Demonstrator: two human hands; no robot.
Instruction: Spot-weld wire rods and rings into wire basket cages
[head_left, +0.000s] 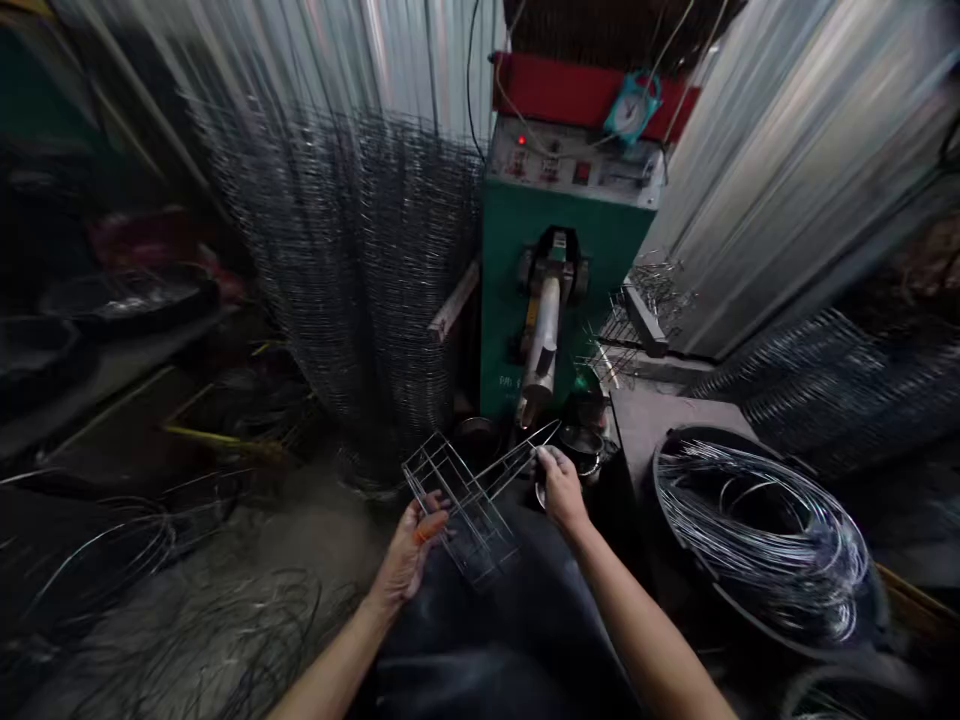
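A small wire rack (459, 500) is held low in front of a green machine (510, 300). My left hand (411, 548) grips its left side, with something orange around a finger. Closed on a narrow wire piece (514, 462) that reaches up and right from the rack is my right hand (559, 485). Whether that piece is joined to the rack cannot be made out. Just above my right hand, the machine's metal arm (541, 350) points down, its tip apart from the wires.
Tall stacks of wire rings (405, 270) stand left of the machine. A black tub (664, 490) with coiled wire is at the right. Loose wire (247, 640) lies on the floor at lower left. A teal scale (632, 108) hangs above the panel.
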